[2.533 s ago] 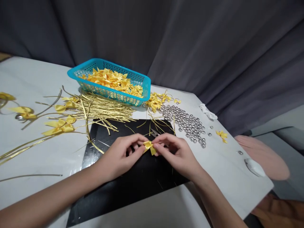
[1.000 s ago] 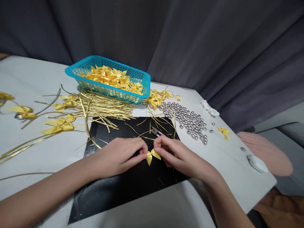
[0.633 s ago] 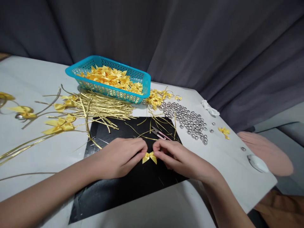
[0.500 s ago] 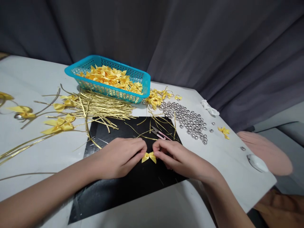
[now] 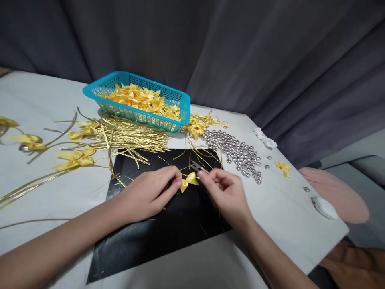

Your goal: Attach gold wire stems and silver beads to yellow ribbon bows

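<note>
A small yellow ribbon bow (image 5: 189,182) is between my hands, above the black mat (image 5: 174,233). My left hand (image 5: 161,188) pinches the bow's left side between thumb and fingers. On the right, my right hand (image 5: 224,190) has its fingers curled, thumb and forefinger together near a thin gold strand by the bow and over the handles of small scissors (image 5: 197,166). Whether its fingertips hold the strand or the scissors is hard to see. Loose gold strands (image 5: 204,154) lie around the blades.
Behind the mat, a blue basket (image 5: 135,110) holds yellow bows, with a pile of gold ties (image 5: 129,136) before it. Silver heart-shaped pieces (image 5: 234,152) spread at the right. Tied bows (image 5: 75,157) lie left; a white object (image 5: 325,207) sits near the right edge.
My right hand has let go of the bow's right side and turned, moving toward the scissors. The bow has risen slightly and tilted, still at my left fingertips.
</note>
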### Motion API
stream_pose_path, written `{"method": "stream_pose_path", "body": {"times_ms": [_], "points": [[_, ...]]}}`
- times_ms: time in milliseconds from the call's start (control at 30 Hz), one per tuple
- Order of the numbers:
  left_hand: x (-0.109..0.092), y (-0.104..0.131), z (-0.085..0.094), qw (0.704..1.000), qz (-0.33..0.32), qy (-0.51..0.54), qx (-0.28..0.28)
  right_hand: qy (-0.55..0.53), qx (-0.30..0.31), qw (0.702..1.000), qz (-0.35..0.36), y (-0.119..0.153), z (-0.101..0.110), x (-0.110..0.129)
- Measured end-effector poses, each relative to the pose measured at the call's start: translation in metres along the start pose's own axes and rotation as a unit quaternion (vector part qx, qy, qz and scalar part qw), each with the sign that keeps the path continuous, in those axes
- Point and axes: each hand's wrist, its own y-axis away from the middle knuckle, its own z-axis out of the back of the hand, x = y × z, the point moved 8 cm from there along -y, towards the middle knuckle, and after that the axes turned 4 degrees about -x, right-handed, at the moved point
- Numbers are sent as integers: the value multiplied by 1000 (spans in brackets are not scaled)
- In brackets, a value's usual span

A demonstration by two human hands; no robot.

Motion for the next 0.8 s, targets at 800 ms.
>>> {"method": "stream_pose_path", "body": {"times_ms": [800], "points": [[-3, 1, -1, 998, -4, 61, 35, -57, 158, 986, 12, 2, -20, 4]]}}
